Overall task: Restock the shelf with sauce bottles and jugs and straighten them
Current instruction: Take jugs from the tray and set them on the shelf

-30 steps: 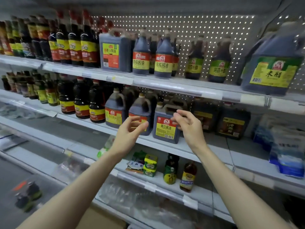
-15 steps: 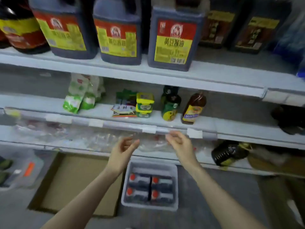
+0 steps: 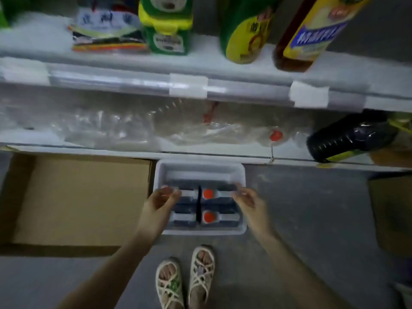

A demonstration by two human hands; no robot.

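Observation:
A white plastic bin (image 3: 242,175) stands on the grey floor below the shelves and holds several dark sauce jugs (image 3: 219,217) with red caps, seen from above. My left hand (image 3: 161,200) hovers over the bin's left jugs with fingers loosely spread, holding nothing. My right hand (image 3: 246,197) hovers over the bin's right side, fingers relaxed, also holding nothing. Whether either hand touches a jug is blurred.
An open cardboard box (image 3: 78,197) lies left of the bin. The lowest shelf (image 3: 133,150) carries crumpled clear plastic wrap and a dark bottle (image 3: 347,137) lying on its side at right. Above it stand green packets (image 3: 166,25) and two bottles (image 3: 243,30). My sandalled feet (image 3: 185,282) are just behind the bin.
My view has dropped from the upper shelves to the floor. Both hands have come down from the shelf edge to just over the jugs in the bin.

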